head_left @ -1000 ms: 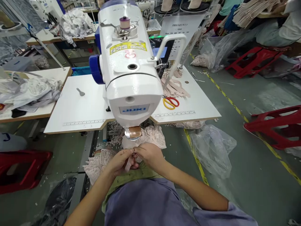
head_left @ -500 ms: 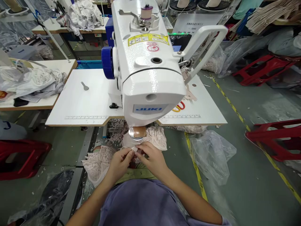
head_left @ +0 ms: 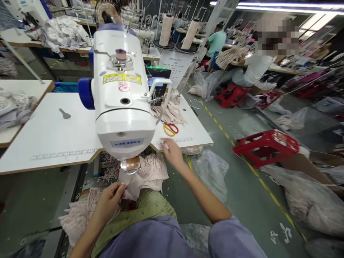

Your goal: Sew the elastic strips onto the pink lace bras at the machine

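Note:
My left hand (head_left: 112,199) pinches the thin edge of a pale pink lace bra (head_left: 153,171) between thumb and fingers. The bra hangs below the head of a white sewing machine (head_left: 125,118), beside its metal and brown end piece. Another lace part (head_left: 82,211), possibly of the same bra, drapes by my left forearm. Over the front edge of the right table section, my right hand (head_left: 172,153) is raised with fingers stretched out, slightly blurred, holding nothing visible. Just beyond it lie scissors (head_left: 171,129) with yellow and red handles, apart from my fingers.
Behind the scissors are pale fabric strips (head_left: 172,111). A flat grey tool (head_left: 65,114) lies on the left section of the white table (head_left: 61,132). Red stools (head_left: 266,147), plastic bags (head_left: 211,172) and a seated person (head_left: 258,66) are to the right.
My right hand has let go of the small pale piece both hands held and moved forward right, towards the scissors. My left hand stays at the fabric. The view has swung up and right.

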Motion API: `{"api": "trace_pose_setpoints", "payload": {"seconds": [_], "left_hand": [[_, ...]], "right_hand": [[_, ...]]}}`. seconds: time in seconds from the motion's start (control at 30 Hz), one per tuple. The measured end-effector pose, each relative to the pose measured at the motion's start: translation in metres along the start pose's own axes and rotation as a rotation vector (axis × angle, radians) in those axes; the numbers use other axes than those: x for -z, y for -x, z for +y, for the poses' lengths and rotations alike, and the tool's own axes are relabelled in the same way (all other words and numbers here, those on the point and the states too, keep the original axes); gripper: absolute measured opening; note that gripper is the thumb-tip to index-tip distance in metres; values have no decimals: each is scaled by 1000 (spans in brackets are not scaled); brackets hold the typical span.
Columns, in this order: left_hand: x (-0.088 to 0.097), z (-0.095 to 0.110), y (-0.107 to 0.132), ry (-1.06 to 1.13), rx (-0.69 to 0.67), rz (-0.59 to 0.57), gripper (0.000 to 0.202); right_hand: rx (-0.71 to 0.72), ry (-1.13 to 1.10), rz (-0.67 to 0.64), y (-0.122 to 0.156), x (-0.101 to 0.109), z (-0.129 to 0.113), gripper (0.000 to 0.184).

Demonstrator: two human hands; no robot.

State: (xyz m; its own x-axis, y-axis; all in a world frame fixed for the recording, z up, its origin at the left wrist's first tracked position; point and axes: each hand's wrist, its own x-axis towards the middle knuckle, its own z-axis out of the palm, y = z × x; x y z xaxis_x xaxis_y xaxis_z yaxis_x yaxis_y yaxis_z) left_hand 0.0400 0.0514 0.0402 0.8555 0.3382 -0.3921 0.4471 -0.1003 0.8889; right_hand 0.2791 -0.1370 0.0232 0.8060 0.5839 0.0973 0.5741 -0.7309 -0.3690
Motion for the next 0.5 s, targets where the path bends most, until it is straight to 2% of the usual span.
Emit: {"api": "trace_pose_setpoints", "payload": {"seconds": [0.07, 0.13, 0.2, 0.27, 0.37, 0.5], "left_hand": [[-1, -1, 2, 35, 11, -48, 54], [-3, -1, 4, 81, 22, -100, 54], [-4, -1, 6, 127, 34, -126, 52], [-3, -1, 7, 185, 37, -117, 50], [-2, -2, 10, 338, 70, -85, 44], [-1, -4, 13, 612, 125, -50, 39]], "right_hand": [[-114, 90, 19, -45, 18, 33, 38], [-173, 144, -18, -81, 28, 51, 33], [-198, 173, -64, -102, 31, 57, 27], [-205, 182, -96, -106, 30, 56, 22], [-187, 157, -131, -75, 31, 53, 20], [-94, 3, -208, 19, 34, 49, 18]]}}
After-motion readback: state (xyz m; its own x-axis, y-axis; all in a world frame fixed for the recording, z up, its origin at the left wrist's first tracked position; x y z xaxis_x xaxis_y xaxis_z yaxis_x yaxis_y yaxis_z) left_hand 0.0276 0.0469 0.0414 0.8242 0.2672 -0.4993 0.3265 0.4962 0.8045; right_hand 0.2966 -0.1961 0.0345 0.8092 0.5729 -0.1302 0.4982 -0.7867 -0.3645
